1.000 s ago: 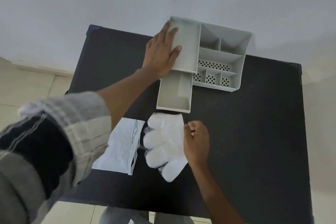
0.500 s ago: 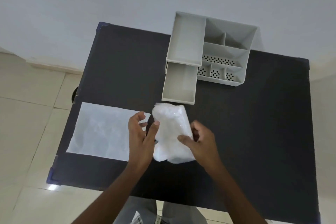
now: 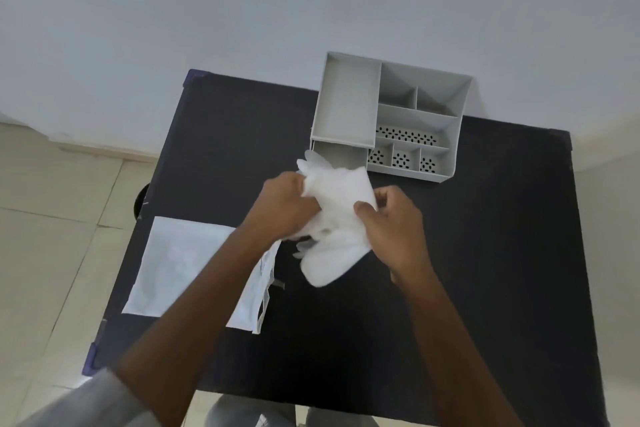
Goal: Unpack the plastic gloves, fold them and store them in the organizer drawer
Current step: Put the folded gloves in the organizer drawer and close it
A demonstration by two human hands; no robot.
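I had both hands on the bundle of plastic gloves [image 3: 337, 215], held over the middle of the black counter [image 3: 502, 253]. My left hand [image 3: 285, 208] had its fingers curled tight around the bundle's left side; my right hand [image 3: 394, 229] pinched its right side, thumb on top. The bundle sat just in front of the grey organizer [image 3: 408, 121] at the counter's far edge, covering part of the pulled-out drawer [image 3: 341, 156]. The flat white packaging bag [image 3: 180, 263] lay toward the near left corner.
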